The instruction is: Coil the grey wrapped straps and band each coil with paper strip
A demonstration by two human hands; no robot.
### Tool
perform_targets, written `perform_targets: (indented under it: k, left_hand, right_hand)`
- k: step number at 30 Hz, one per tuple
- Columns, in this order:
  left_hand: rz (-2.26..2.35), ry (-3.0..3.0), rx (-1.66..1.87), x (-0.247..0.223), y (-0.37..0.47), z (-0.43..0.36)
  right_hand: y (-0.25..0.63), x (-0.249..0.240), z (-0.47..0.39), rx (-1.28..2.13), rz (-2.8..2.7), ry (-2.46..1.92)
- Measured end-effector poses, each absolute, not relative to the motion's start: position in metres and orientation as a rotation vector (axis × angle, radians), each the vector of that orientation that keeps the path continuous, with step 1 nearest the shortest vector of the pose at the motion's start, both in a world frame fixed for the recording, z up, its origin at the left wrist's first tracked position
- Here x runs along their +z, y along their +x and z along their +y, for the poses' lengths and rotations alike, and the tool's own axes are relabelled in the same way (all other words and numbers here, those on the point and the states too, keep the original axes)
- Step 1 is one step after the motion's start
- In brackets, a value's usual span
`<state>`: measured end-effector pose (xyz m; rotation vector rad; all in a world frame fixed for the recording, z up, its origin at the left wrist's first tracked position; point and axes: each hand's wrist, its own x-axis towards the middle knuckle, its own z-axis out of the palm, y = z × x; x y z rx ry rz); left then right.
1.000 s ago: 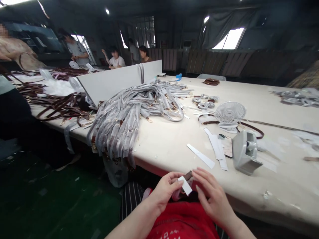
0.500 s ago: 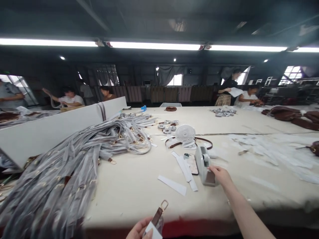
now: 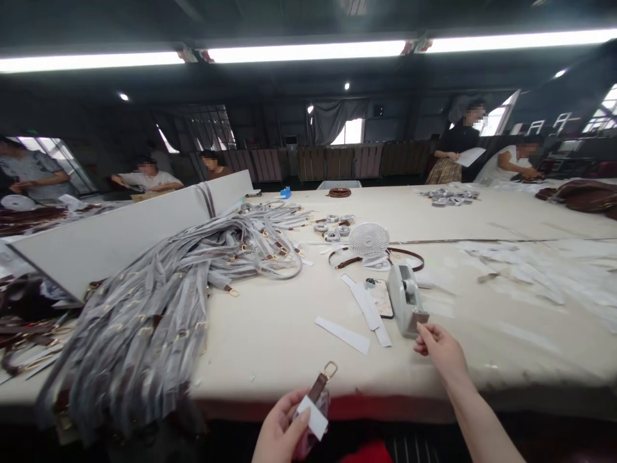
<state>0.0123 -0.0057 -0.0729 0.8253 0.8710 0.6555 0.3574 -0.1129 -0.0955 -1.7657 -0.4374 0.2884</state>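
My left hand point(image 3: 284, 424) is closed around a brown strap point(image 3: 317, 388) with a gold metal clasp point(image 3: 330, 370) at its end. A white paper strip point(image 3: 314, 418) lies across the strap under my thumb, and clear plastic film shows around it. My right hand point(image 3: 441, 350) is closed in a pinch at the front edge of a grey tape dispenser point(image 3: 405, 302); the tape end between the fingertips is hardly visible. Left of the dispenser lie a phone point(image 3: 383, 297) and several white paper strips point(image 3: 343, 334).
A large heap of plastic-wrapped straps point(image 3: 159, 308) covers the table's left side, against a white partition point(image 3: 120, 241). A white fan point(image 3: 369, 240) stands behind the dispenser, with a brown belt point(image 3: 409, 253) around it. Clear plastic sheets point(image 3: 544, 270) lie at right. Several people work farther off.
The view has tilted down and shifted left. My right hand has moved slightly down from the dispenser's side to its front edge. My left hand still holds the strap and paper.
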Motion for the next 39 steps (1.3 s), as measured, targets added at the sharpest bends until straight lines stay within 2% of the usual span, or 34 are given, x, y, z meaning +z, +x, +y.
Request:
perform_targets:
  k: [7, 11, 18, 22, 31, 39]
  left_hand:
    - [0.855, 0.813, 0.65, -0.062, 0.016, -0.013]
    - [0.868, 0.767, 0.685, -0.069, 0.018, -0.018]
    - [0.878, 0.803, 0.751, -0.071, 0.022, -0.022]
    - [0.893, 0.873, 0.794, -0.072, 0.017, -0.022]
    - [0.879, 0.866, 0.846, -0.075, 0.012, -0.022]
    - [0.864, 0.77, 0.735, -0.059, 0.012, -0.03]
  right_hand:
    - [0.373, -0.104, -0.121, 0.452, -0.305, -1.761]
    - [0.336, -0.086, -0.119, 0.53, -0.409, -1.767]
    - [0.197, -0.042, -0.097, 1.328, -0.836, -1.391]
    - [0.168, -0.047, -0.092, 1.552, -0.907, -1.285]
    - [0.167, -0.068, -0.088, 1.555, -0.916, -1.389]
    - [0.163, -0.094, -0.082, 1.588, -0.923, -1.547]
